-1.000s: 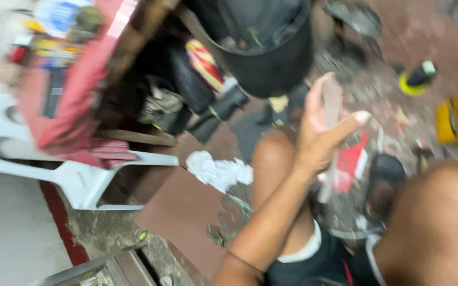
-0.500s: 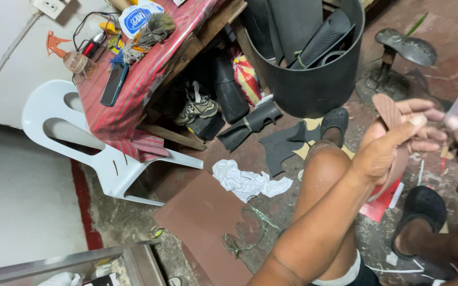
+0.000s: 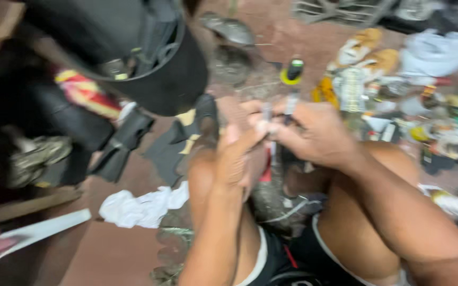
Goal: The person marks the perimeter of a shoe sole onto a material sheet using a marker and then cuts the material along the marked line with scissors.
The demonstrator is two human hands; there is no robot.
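Right now both of my hands meet above my knees, and the blur makes the small thing between them hard to read. My left hand (image 3: 237, 159) comes up from below with its fingers curled closed, and the thumb side presses against a flat reddish-brown piece (image 3: 228, 114), maybe a shoe sole, which stands upright just past my fingertips. My right hand (image 3: 314, 132) reaches in from the right, its grip narrow, the fingers pinched on a thin grey tool (image 3: 290, 103) that pokes up out of the fist; I cannot tell what kind of tool it is. The two grips touch or nearly touch at the fingertips, and the sole piece sits on the left hand's side of that meeting point, not in the right hand.

On the floor (image 3: 117, 249) beyond my hands stands a small bottle with a yellow ring and dark cap (image 3: 292, 70), near the tool's tip in the view but well behind it. A crumpled white rag (image 3: 144, 206) lies on the floor just left of my left knee. A big black bucket (image 3: 149, 58) fills the upper left, with dark shoe pieces (image 3: 125, 140) beneath it. Toward the floor's right edge lies a jumble of shoes and scraps (image 3: 377, 69), too smeared to sort out.
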